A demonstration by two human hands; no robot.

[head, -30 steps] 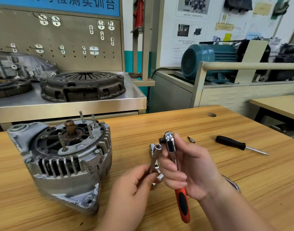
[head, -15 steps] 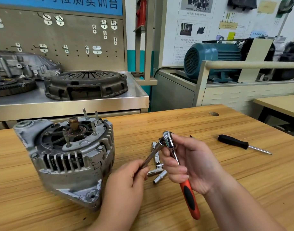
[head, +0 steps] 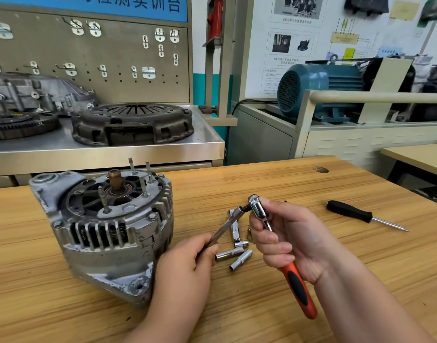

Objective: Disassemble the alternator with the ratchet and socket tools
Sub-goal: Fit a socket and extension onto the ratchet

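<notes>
The grey alternator [head: 106, 233] stands on the wooden table [head: 237, 184] at the left, its shaft and several studs pointing up. My right hand [head: 286, 241] grips the ratchet [head: 258, 210] just below its chrome head; the orange and black handle [head: 299, 290] sticks out below the palm. My left hand [head: 185, 266] pinches a long extension bar [head: 227, 225], whose far end meets the ratchet head's drive. Several loose chrome sockets [head: 237, 253] lie on the table between my hands.
A black-handled screwdriver [head: 353, 214] lies on the table to the right. Behind the table, a steel bench [head: 108, 149] carries a clutch pressure plate [head: 133, 123], a flywheel and a gearbox housing. A blue electric motor [head: 319, 90] sits at the back right.
My left hand has swung the extension bar from upright beside the ratchet to a slant, bringing its end up against the ratchet head. The right hand has stayed put, gripping the ratchet.
</notes>
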